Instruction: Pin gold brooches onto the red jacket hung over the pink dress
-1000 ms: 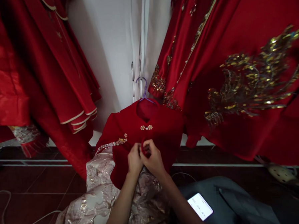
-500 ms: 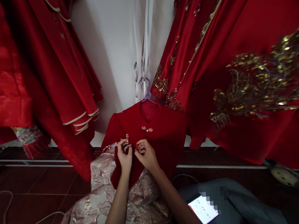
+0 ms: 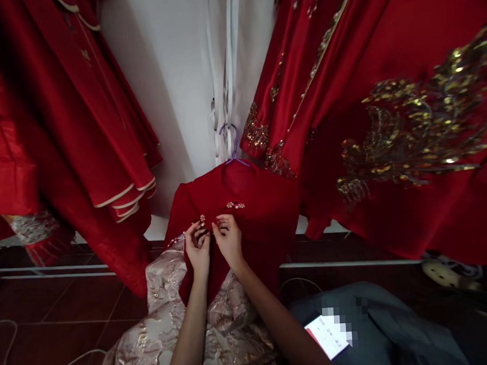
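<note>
A red jacket [image 3: 265, 214] hangs on a purple hanger [image 3: 234, 145], with a jewelled flower clasp [image 3: 235, 206] joined below its neckline. Lower on the front, my left hand [image 3: 198, 250] curls its fingers around a second jewelled clasp [image 3: 202, 221] at the jacket's edge. Close beside it, my right hand [image 3: 229, 240] pinches at the other front edge; a bit of red shows at its fingertips, but the fingers hide most of it. Under the jacket spreads a shiny pale pink skirt [image 3: 141, 340] with a raised floral pattern.
Red garments [image 3: 102, 130] hang on the left, and a red robe with gold sequins [image 3: 408, 130] hangs on the right. White straps [image 3: 229, 58] run down the wall. A lit phone [image 3: 329, 336] rests on grey cloth. A white cable [image 3: 9, 352] lies on the tiles.
My right hand has come slightly up and left, closer to my left hand's clasp. The whole view has shifted a little. Both hands stay at the jacket's front.
</note>
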Demonstrator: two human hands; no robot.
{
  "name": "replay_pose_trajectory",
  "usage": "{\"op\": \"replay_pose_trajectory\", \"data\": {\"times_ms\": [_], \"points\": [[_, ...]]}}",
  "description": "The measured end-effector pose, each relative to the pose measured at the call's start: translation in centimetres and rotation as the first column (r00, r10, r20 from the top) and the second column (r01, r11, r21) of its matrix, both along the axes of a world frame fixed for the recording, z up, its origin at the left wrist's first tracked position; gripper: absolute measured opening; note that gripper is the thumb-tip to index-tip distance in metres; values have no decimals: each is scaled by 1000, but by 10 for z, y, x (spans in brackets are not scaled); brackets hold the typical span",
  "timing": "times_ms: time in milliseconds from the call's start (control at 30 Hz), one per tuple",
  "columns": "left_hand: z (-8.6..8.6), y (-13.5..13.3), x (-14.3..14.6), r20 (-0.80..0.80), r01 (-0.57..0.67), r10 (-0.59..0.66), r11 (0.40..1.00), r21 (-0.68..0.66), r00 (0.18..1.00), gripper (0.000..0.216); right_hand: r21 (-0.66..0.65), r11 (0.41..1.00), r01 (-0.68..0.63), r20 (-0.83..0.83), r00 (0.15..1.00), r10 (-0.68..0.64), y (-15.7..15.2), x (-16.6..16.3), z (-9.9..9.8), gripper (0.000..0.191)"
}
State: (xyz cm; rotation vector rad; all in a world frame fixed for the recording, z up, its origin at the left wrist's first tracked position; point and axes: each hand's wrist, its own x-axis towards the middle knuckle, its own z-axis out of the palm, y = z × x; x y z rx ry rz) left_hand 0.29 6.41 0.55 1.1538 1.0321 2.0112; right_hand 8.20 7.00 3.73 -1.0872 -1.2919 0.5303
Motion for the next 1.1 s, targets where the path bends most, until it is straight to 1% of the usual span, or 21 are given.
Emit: {"op": "replay_pose_trajectory", "data": {"times_ms": [100, 200, 300, 400, 467, 600, 667, 967, 1100], "points": [[0, 1, -1, -29, -2, 2, 1000, 5, 1000, 39, 69, 996, 52, 66, 996, -56, -1, -6, 1, 19], [-2, 0, -2, -37, 12, -12, 1000, -10, 999, 37, 93, 993, 79, 109, 990, -89, -3, -11, -6, 27], [-4, 0, -2, -30, 40, -41, 999, -32, 999, 36, 107, 992, 70, 116, 990, -82, -3, -12, -14, 34], [-4, 0, -2, -31, 42, -44, 998, -56, 999, 36, 108, 993, 53, 112, 992, -66, -4, -11, -18, 36], [-2, -1, -3, -27, 45, -47, 997, -69, 999, 35, 108, 993, 41, 106, 993, -53, -4, -10, -17, 34], [0, -3, -4, -6, 50, -51, 995, -82, 999, 35, 100, 994, 43, 70, 996, -50, -5, -10, -13, 22], [1, -4, -4, -3, 53, -54, 995, -88, 999, 36, 89, 995, 46, 48, 998, -50, -4, -9, -13, 19], [6, -7, -2, -38, 24, -29, 994, -104, 999, 38, 99, 995, 31, 35, 999, -35, -5, -4, -13, 18], [7, -6, -4, -88, -31, 23, 995, -90, 996, 33, 98, 994, 42, 60, 997, -48, -7, -5, -9, 17]]}}
